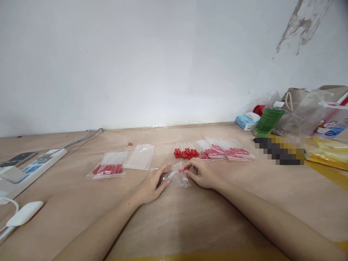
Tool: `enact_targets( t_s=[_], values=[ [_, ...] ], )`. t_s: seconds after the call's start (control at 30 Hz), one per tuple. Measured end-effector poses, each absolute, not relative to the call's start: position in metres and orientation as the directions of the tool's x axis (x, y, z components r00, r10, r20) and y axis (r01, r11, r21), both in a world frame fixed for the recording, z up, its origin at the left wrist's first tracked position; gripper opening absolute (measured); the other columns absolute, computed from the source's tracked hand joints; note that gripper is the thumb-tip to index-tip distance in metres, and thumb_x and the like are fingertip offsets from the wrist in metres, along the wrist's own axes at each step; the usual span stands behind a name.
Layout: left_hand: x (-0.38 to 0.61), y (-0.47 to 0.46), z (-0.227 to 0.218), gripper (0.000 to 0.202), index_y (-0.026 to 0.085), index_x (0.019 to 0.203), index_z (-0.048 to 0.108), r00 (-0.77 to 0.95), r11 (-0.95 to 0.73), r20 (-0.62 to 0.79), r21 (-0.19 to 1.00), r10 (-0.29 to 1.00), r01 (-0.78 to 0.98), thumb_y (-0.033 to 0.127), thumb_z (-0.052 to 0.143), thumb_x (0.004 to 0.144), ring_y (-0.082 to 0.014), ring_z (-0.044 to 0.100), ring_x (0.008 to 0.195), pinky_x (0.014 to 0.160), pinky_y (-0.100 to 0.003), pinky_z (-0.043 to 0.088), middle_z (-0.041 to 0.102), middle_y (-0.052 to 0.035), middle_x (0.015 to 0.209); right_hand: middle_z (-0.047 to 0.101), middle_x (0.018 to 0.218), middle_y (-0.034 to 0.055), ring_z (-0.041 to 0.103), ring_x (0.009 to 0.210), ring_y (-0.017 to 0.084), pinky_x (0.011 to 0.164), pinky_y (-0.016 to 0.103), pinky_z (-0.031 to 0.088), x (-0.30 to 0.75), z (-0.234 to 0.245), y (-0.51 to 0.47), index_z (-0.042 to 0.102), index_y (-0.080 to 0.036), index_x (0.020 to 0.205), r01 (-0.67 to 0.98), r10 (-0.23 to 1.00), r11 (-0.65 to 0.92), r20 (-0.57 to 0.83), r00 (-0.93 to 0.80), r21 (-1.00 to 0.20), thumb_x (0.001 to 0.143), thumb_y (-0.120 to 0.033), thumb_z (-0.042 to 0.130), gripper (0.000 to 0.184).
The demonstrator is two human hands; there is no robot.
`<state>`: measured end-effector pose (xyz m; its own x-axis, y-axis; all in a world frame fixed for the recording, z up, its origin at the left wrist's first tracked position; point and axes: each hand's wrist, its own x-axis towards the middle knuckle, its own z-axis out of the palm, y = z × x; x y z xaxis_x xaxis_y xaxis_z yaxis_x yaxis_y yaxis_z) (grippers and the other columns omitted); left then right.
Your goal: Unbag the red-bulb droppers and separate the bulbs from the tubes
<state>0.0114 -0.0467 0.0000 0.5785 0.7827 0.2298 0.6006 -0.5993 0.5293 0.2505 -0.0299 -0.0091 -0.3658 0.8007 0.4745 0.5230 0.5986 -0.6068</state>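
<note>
My left hand [153, 185] and my right hand [201, 174] both pinch a small clear zip bag [176, 177] lying on the wooden table [190, 217]. A red-capped piece shows at the bag's right end, by my right fingertips. Just behind the bag lies a loose row of red-capped droppers [186, 150]. To its right lie several filled bags of red droppers [227, 150]. Left of my hands lie an empty clear bag [140, 156] and a filled bag of droppers [108, 166].
A white power strip [34, 168] with a cable, a phone [17, 158] and a white adapter [24, 213] sit at the left. At the right back stand a green bottle [269, 121], a tissue pack [246, 121], plastic bags and a yellow package [326, 150]. A white wall rises behind.
</note>
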Motion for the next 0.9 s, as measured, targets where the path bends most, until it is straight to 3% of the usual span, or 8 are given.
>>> enact_targets(
  t_s=[0.2,0.43,0.6,0.7,0.8,0.9],
  values=[
    [0.011,-0.048,0.0,0.044,0.023,0.127,0.031,0.578,-0.611,0.245,0.507,0.779,0.608,0.031,0.044,0.086,-0.0205,0.045,0.116,0.097,-0.038,0.038,0.051,-0.0062,0.124,0.059,0.076,0.0015,0.053,0.066,0.013,0.06,0.025,0.041,0.27,-0.004,-0.023,0.054,-0.018,0.082,0.323,0.912,0.41,0.375,-0.167,-0.853,0.079,-0.036,0.05,0.019],
    [0.014,-0.047,0.006,0.021,0.021,0.1,0.053,0.603,-0.632,0.254,0.525,0.756,0.571,0.032,0.041,0.087,-0.0186,0.048,0.112,0.095,-0.035,0.039,0.054,-0.0061,0.117,0.055,0.066,-0.0013,0.054,0.06,0.011,0.057,0.024,0.042,0.281,0.007,-0.007,0.051,-0.018,0.079,0.092,0.905,0.398,0.407,0.124,-0.913,0.071,-0.037,0.057,0.021],
    [0.012,-0.042,0.006,0.032,0.021,0.101,0.059,0.558,-0.548,0.198,0.609,0.806,0.574,0.036,0.033,0.09,-0.0193,0.047,0.114,0.1,-0.039,0.035,0.053,-0.0055,0.121,0.058,0.066,-0.0001,0.054,0.059,0.012,0.057,0.025,0.042,0.274,0.02,0.012,0.052,-0.017,0.078,0.176,0.863,0.429,0.459,0.209,-0.886,0.07,-0.035,0.057,0.02],
    [0.009,-0.039,0.001,0.03,0.022,0.103,0.061,0.55,-0.524,0.176,0.626,0.816,0.578,0.034,0.038,0.088,-0.0197,0.047,0.114,0.099,-0.038,0.036,0.053,-0.0054,0.122,0.057,0.064,-0.0005,0.054,0.059,0.012,0.059,0.026,0.043,0.271,0.026,0.026,0.052,-0.017,0.074,0.161,0.821,0.459,0.487,0.297,-0.873,0.07,-0.033,0.055,0.016],
    [0.009,-0.037,-0.002,0.025,0.023,0.101,0.062,0.542,-0.566,0.238,0.576,0.806,0.59,0.03,0.046,0.084,-0.02,0.052,0.107,0.094,-0.037,0.041,0.056,-0.0056,0.116,0.057,0.065,0.0001,0.053,0.061,0.012,0.06,0.026,0.043,0.267,0.027,0.039,0.051,-0.017,0.076,0.209,0.736,0.472,0.514,0.441,-0.856,0.072,-0.032,0.052,0.016],
    [0.01,-0.034,-0.002,0.02,0.023,0.094,0.064,0.484,-0.599,0.353,0.495,0.8,0.629,0.029,0.049,0.082,-0.0197,0.055,0.096,0.087,-0.038,0.043,0.061,-0.0054,0.105,0.059,0.074,0.003,0.054,0.068,0.014,0.065,0.028,0.043,0.26,0.019,0.044,0.053,-0.017,0.079,0.392,0.677,0.466,0.605,0.42,-0.793,0.073,-0.032,0.051,0.016]
  ],
)
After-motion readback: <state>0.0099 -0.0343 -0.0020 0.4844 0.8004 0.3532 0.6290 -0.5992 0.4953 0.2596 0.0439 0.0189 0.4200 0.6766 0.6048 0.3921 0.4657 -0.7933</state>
